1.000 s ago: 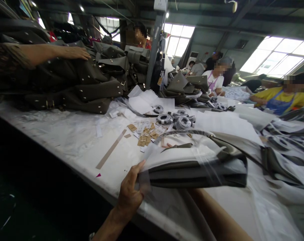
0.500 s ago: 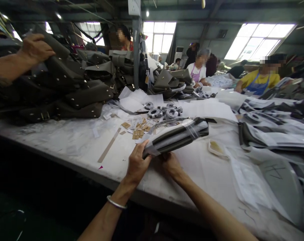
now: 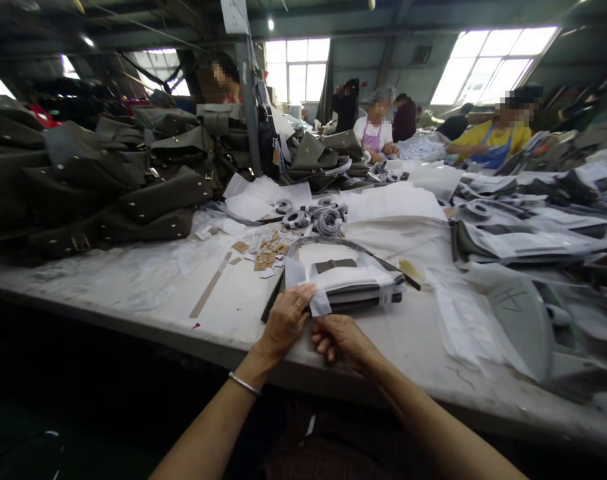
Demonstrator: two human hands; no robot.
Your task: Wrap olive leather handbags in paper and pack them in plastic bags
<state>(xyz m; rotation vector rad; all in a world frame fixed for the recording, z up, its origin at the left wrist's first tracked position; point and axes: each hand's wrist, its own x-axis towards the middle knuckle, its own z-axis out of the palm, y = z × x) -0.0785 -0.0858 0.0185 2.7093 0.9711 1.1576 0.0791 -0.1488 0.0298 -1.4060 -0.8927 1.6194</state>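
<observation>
A dark olive handbag, partly wrapped in white sheet, lies flat on the table with its handle arching at the back. My left hand, a silver bangle on its wrist, is closed over the bag's near left corner. A translucent wrapping strip hangs over the bag's front edge. At the lower end of this strip, my right hand has its thumb and forefinger pinched together and its other fingers curled. Brown paper tags with white strings lie in a heap behind my left hand.
Dark handbags are piled at the left. Wrapped strap coils and white sheets lie behind the bag. More partly wrapped bags cover the right side. A metal post rises beyond the table, and several co-workers stand farther back.
The bag was raised and tilted; now it rests on the table with its upper side showing. My right hand has come out from beneath it. Another person's hand at the left has left the view.
</observation>
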